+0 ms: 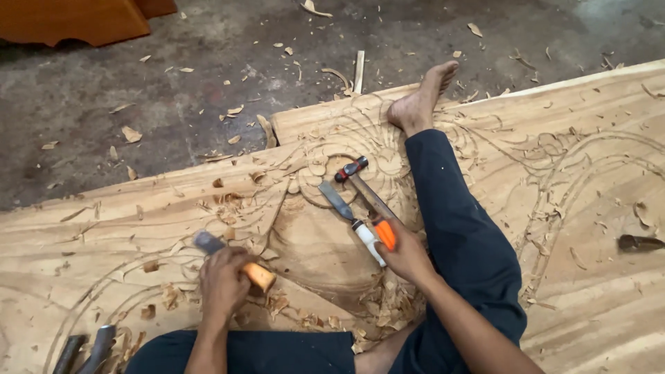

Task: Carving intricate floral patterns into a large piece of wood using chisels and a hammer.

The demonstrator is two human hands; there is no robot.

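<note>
- Carved wooden panel [575, 277]: filled the lower and right frame, lying on a grey floor [208, 41] strewn with wood chips [130, 134].
- Person's leg [450, 228], in dark trousers: crossed the panel at centre right, bare foot [419, 100] resting near its upper edge.
- Left hand [223, 284]: at lower centre-left, fingers curled tight around a wood-handled chisel [235, 260], blade pointing to the upper left.
- Right hand [405, 253]: at centre, closed on the orange grip of a hammer [367, 197], head at upper left of the hand.
- White-handled chisel [352, 221]: lay just left of the hammer, touching the right hand's fingers.
- Spare tools [86, 350]: lower left corner.
</note>
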